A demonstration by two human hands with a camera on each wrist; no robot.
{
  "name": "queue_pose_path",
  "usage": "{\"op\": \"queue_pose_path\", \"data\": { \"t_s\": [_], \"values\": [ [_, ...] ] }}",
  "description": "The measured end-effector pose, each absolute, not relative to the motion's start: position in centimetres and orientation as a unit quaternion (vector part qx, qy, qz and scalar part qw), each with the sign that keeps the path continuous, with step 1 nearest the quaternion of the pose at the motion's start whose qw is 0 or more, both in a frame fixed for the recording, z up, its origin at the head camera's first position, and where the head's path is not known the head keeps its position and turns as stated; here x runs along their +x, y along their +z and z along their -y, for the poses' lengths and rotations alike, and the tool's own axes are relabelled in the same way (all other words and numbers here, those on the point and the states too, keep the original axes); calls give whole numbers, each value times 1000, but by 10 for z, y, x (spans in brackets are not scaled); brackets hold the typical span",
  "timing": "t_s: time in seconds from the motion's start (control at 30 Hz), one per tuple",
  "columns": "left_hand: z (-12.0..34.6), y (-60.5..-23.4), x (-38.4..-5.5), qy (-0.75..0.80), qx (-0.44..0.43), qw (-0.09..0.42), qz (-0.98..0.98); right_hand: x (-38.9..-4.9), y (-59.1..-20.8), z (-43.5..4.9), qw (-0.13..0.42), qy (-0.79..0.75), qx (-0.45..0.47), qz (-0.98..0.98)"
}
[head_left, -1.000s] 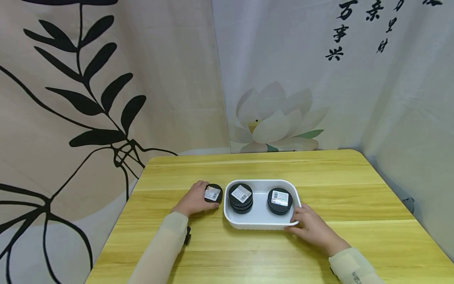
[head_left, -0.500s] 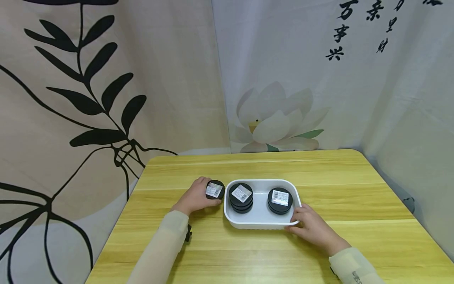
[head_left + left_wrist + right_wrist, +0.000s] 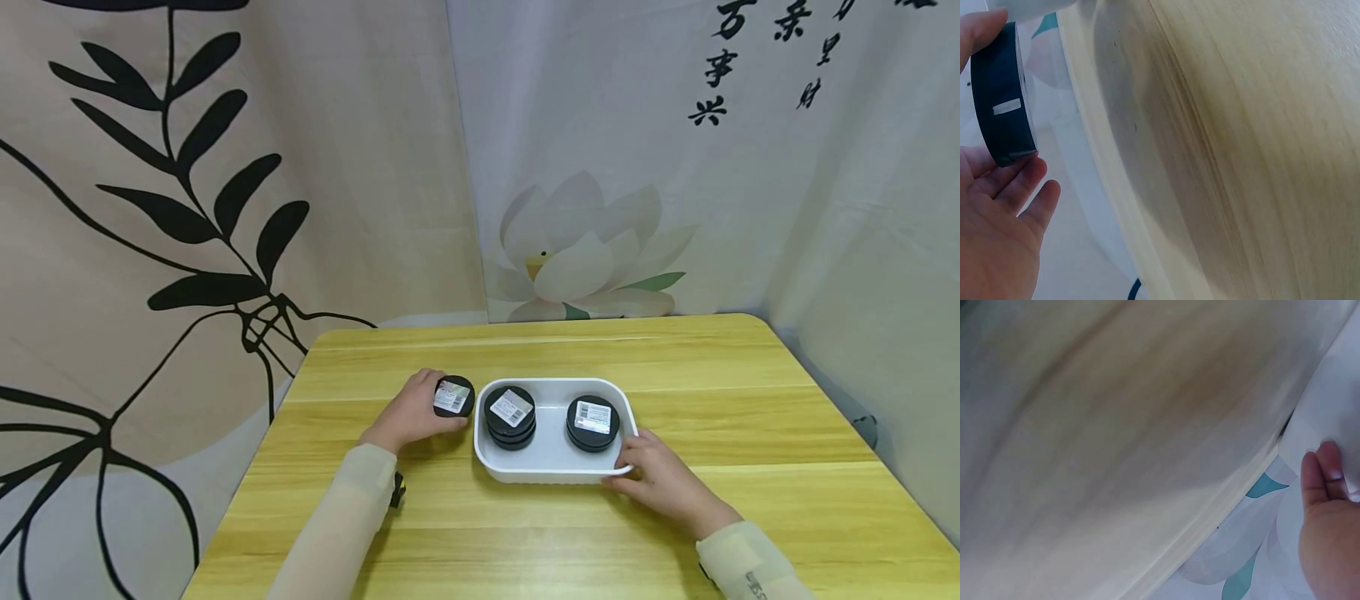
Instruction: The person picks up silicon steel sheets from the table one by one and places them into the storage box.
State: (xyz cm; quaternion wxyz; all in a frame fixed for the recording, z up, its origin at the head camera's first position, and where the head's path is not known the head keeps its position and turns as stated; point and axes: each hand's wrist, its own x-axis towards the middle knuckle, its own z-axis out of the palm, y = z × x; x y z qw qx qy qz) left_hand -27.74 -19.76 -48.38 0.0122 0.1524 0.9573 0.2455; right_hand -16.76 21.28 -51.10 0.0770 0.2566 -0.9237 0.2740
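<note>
My left hand (image 3: 412, 412) holds a flat black disc (image 3: 453, 397) with a white label on its face, just left of the white tray (image 3: 551, 477). In the left wrist view, the thumb presses one end of the disc's (image 3: 1000, 94) dark side and fingers support the other; a small pale sticker shows there. Inside the tray, a stack of similar black discs (image 3: 510, 417) stands at the left and another stack (image 3: 592, 423) at the right, both with white labels on top. My right hand (image 3: 663, 479) grips the tray's near right corner, thumb outside the wall.
The wooden table (image 3: 540, 542) carries the tray near its middle. Behind it hangs a printed cloth (image 3: 375, 167) with leaves, a lotus and black characters. A second cloth fold borders the table's right side.
My left hand has lifted slightly away from me with the black disc, and the disc's label has turned a little. The right hand and the tray stay in place.
</note>
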Motion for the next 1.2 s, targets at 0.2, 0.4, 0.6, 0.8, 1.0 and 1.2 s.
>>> {"op": "queue_pose_path", "data": {
  "t_s": [0.2,0.4,0.6,0.8,1.0,1.2],
  "values": [
    [197,-480,-276,247,154,14,-957,-168,-511,-213,79,271,257,924],
    [194,-475,-273,249,154,12,-956,-169,-512,-214,69,269,252,927],
    [191,-468,-274,247,156,4,-956,-170,-512,-213,57,268,243,930],
    [187,-462,-273,241,155,7,-958,-169,-512,-213,52,270,240,931],
    [179,-453,-269,245,166,12,-955,-169,-513,-213,59,268,244,930],
    [170,-450,-269,242,179,9,-954,-170,-513,-214,66,268,249,928]
  ]
}}
